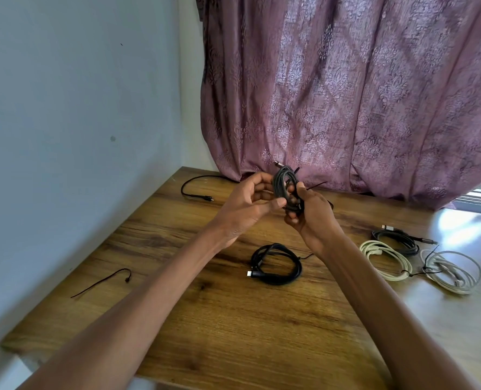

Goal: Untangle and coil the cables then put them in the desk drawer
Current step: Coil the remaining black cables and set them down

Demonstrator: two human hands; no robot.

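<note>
Above the middle of the wooden desk (205, 319), toward its far edge, both hands are raised and meet around a small grey coiled cable (285, 184). The right hand (311, 211) grips the lower part of the coil, fingers curled round the bundle with the thumb on top, and a connector end shows just beside its fingers. The left hand (254, 202) is curled against the coil from the other side, thumb pressing toward the bundle and fingers wrapped behind it; a thin dark tie (316, 185) sticks out from the coil toward the right.

On the surface below the hands, near the middle, lies a black coiled cable (275, 263) with a pale connector pointing left. Toward the right edge lie three more coils close together: a dark grey coil (397, 240) farthest back, a cream coil (385, 260) in front of it, and a white coil (450, 273) nearest the right edge, with a thin black tie (425, 270) across the last two. Near the far left corner a loose black cable (194, 187) curves out from under the curtain (346, 94) and ends in a plug. Near the left edge lies a thin dark tie strip (101, 282), hooked at one end. The curtain, mauve and patterned, hangs along the far edge and touches the surface
</note>
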